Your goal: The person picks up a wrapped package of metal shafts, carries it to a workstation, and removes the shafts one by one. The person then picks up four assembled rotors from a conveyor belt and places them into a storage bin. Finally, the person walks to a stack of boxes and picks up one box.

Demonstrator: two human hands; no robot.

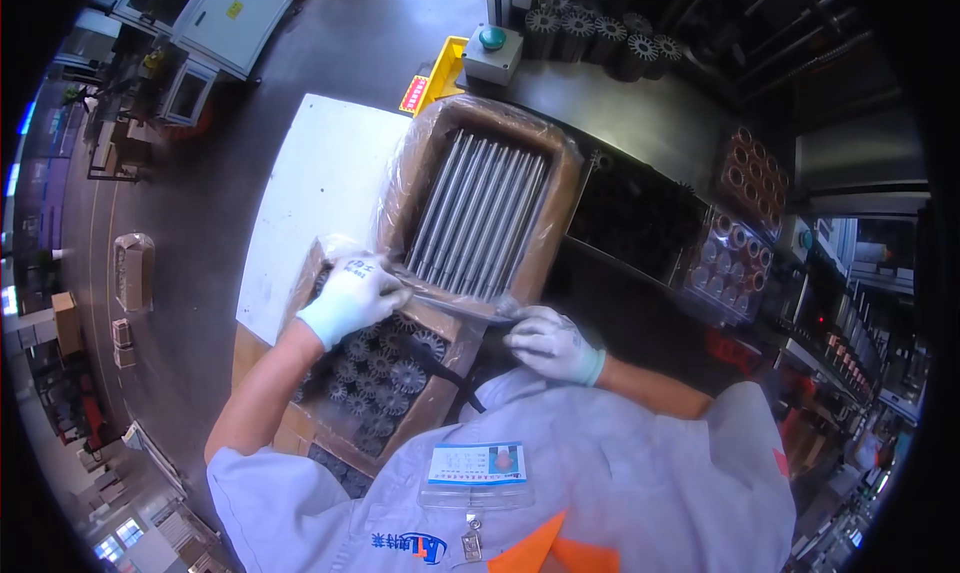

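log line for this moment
left hand: by rod box, grip unclear | right hand: by its near corner, grip unclear | rods: inside

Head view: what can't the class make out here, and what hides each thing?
All in the head view:
Left hand: palm, hidden by its own back.
Right hand: grip, too blurred to tell.
Toothed metal parts: some covered by the left hand.
Rods: any lower layers, hidden by the top row.
Dark tray: contents, lost in shadow.
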